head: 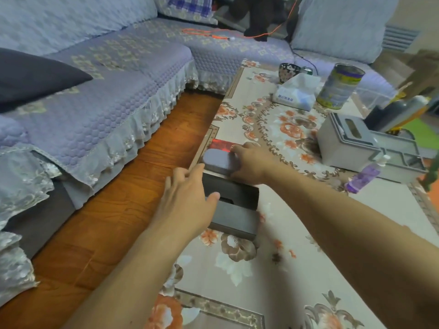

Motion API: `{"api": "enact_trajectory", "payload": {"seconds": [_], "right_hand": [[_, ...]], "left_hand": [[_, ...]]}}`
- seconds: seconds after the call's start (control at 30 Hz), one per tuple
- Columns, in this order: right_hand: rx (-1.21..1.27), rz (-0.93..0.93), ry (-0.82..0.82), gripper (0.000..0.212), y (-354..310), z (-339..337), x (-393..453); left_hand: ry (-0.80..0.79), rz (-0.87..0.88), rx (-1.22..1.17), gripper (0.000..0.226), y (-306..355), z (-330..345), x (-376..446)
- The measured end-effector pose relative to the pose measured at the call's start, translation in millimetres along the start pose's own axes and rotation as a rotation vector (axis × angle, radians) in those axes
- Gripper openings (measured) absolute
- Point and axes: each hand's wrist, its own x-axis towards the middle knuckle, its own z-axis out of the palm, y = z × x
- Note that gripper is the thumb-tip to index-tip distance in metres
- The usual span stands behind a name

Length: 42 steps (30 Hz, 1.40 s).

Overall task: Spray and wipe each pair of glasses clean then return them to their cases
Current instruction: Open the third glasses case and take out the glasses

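A row of glasses cases lies along the left edge of the floral table (pixel 273 269). My right hand (pixel 251 162) grips the right end of a closed grey case (pixel 217 161). Behind that case lies a red case (pixel 219 146), partly hidden. In front of the grey one are a black case (pixel 234 192) and a dark grey case (pixel 234 220). My left hand (pixel 187 198) hovers over the left ends of the black cases, fingers spread and holding nothing. A purple spray bottle (pixel 365 175) lies on its side at the right. No glasses or cloth are visible.
A grey tissue-box organiser (pixel 349 141) stands at the right, with a tissue pack (pixel 294 95), a tin can (pixel 339 86) and a dark bowl (pixel 288 71) behind it. A sofa (pixel 95 103) runs along the left past a strip of wooden floor (pixel 118 210).
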Motion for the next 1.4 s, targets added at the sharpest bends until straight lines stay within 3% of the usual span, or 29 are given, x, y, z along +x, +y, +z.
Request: {"api": "enact_trajectory", "payload": {"seconds": [0.1, 0.2, 0.3, 0.37, 0.53, 0.6, 0.73, 0.87, 0.97, 1.07, 1.17, 1.27, 1.4], "right_hand": [[0.112, 0.013, 0.117, 0.069, 8, -7, -24], [0.493, 0.062, 0.301, 0.057, 21, -21, -91], [0.933, 0.144, 0.362, 0.031, 25, -22, -193], [1.044, 0.157, 0.354, 0.033, 23, -12, -254], [1.140, 0.354, 0.435, 0.046, 37, 23, -345], [1.160, 0.359, 0.406, 0.049, 46, 25, -367], [1.078, 0.333, 0.290, 0.032, 61, 31, -393], [0.965, 0.280, 0.290, 0.050, 66, 36, -398], [0.931, 0.231, 0.327, 0.050, 67, 36, -396], [0.877, 0.212, 0.402, 0.049, 71, 30, -395], [0.857, 0.203, 0.500, 0.042, 79, 20, -391], [1.021, 0.339, 0.630, 0.047, 87, 13, -385], [0.978, 0.347, 0.468, 0.039, 96, 12, -378]], "left_hand": [[0.014, -0.026, -0.193, 0.056, 18, -1, -5], [-0.011, -0.059, -0.519, 0.033, 40, 5, -20], [-0.220, -0.166, -0.824, 0.028, 72, 26, -51], [-0.386, -0.147, -0.923, 0.043, 93, 49, -70], [-0.670, -0.165, -1.201, 0.050, 137, 92, -113], [-0.687, -0.212, -1.268, 0.048, 144, 106, -127], [-0.676, -0.289, -1.405, 0.057, 149, 125, -154], [-0.625, -0.265, -1.518, 0.071, 145, 134, -163], [-0.578, -0.170, -1.493, 0.084, 140, 136, -162], [-0.597, -0.097, -1.494, 0.082, 135, 136, -158], [-0.701, 0.003, -1.493, 0.069, 133, 133, -156], [-0.755, 0.086, -1.423, 0.058, 134, 130, -157], [-0.787, 0.048, -1.364, 0.057, 132, 130, -150]]}}
